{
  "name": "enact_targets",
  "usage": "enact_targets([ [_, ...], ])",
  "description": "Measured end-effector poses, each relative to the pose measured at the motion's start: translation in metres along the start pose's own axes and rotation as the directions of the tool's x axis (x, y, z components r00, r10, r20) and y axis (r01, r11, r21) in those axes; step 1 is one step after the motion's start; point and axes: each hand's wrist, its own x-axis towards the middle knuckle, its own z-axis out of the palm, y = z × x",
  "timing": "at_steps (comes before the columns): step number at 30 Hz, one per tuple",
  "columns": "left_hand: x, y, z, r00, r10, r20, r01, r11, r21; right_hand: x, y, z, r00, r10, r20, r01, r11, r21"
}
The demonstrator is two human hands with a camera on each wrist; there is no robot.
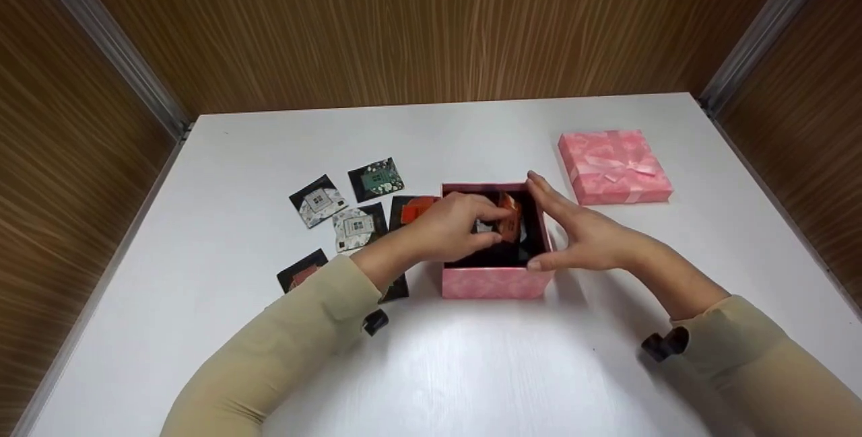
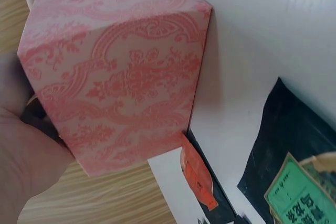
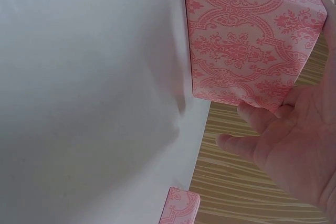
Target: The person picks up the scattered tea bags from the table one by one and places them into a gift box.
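Observation:
My left hand (image 1: 452, 225) reaches over the near-left rim into an uncovered pink box (image 1: 497, 283) and pinches an orange tea sachet (image 1: 510, 218) standing inside. The box's interior is dark, with other sachets partly hidden under the fingers. At its right side, my right hand (image 1: 589, 235) grips the box, thumb at the near corner and fingers at the far corner. The wrist views show the patterned outer walls of the box (image 2: 126, 82) (image 3: 236, 40); the left fingertips are hidden behind the wall there.
Left of the box lie several black tea sachets: a green-labelled one (image 1: 377, 179), white-labelled ones (image 1: 318, 200) (image 1: 355, 227), an orange-labelled one (image 1: 412, 210) and a red-labelled one (image 1: 303, 271). A pink lid with a bow (image 1: 616, 167) rests at the back right of the white table (image 1: 485, 370).

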Motion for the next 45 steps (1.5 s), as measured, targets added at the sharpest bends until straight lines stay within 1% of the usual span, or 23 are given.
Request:
enact_targets([
  [6, 0.002, 0.004, 0.003, 0.996, -0.063, 0.063, 0.055, 0.991, 0.118, 0.000, 0.000, 0.000, 1.000, 0.005, 0.004, -0.005, 1.000, 0.002],
  [11, 0.004, 0.008, 0.005, 0.989, -0.117, 0.088, 0.098, 0.974, 0.204, 0.000, -0.001, 0.000, 1.000, 0.008, 0.007, -0.008, 1.000, 0.011],
  [16, 0.008, 0.010, 0.008, 0.980, -0.166, 0.109, 0.124, 0.941, 0.316, 0.000, 0.000, 0.000, 1.000, 0.003, 0.006, -0.003, 1.000, 0.016],
  [20, 0.011, 0.011, 0.012, 0.974, -0.196, 0.111, 0.139, 0.912, 0.387, 0.001, 0.000, 0.000, 1.000, 0.002, 0.006, -0.002, 1.000, 0.014],
  [25, 0.013, 0.014, 0.014, 0.966, -0.233, 0.116, 0.161, 0.884, 0.438, 0.001, 0.000, 0.000, 1.000, 0.000, 0.003, 0.000, 1.000, 0.013],
  [31, 0.015, 0.018, 0.015, 0.946, -0.284, 0.157, 0.172, 0.849, 0.499, 0.001, 0.003, 0.001, 1.000, -0.011, -0.005, 0.011, 1.000, 0.006],
  [33, 0.016, 0.020, 0.015, 0.942, -0.291, 0.166, 0.170, 0.841, 0.513, 0.001, 0.003, 0.001, 1.000, -0.013, -0.007, 0.013, 1.000, 0.009],
  [35, 0.016, 0.020, 0.014, 0.942, -0.291, 0.168, 0.166, 0.838, 0.519, 0.000, 0.003, 0.001, 1.000, -0.014, -0.009, 0.014, 1.000, 0.014],
  [37, 0.016, 0.020, 0.013, 0.946, -0.280, 0.164, 0.161, 0.844, 0.512, 0.000, 0.002, 0.001, 1.000, -0.017, -0.009, 0.017, 1.000, 0.018],
  [39, 0.015, 0.019, 0.011, 0.954, -0.257, 0.155, 0.155, 0.864, 0.479, 0.000, 0.002, 0.001, 1.000, -0.018, -0.010, 0.019, 1.000, 0.019],
  [41, 0.014, 0.018, 0.007, 0.961, -0.237, 0.145, 0.157, 0.894, 0.420, 0.000, 0.002, 0.002, 1.000, -0.022, -0.012, 0.022, 1.000, 0.019],
  [43, 0.013, 0.017, 0.001, 0.968, -0.211, 0.136, 0.155, 0.928, 0.339, 0.000, 0.002, 0.002, 1.000, -0.020, -0.013, 0.020, 1.000, 0.015],
  [45, 0.011, 0.016, -0.006, 0.976, -0.183, 0.122, 0.148, 0.956, 0.253, 0.000, 0.003, 0.002, 1.000, -0.020, -0.015, 0.020, 1.000, 0.013],
])
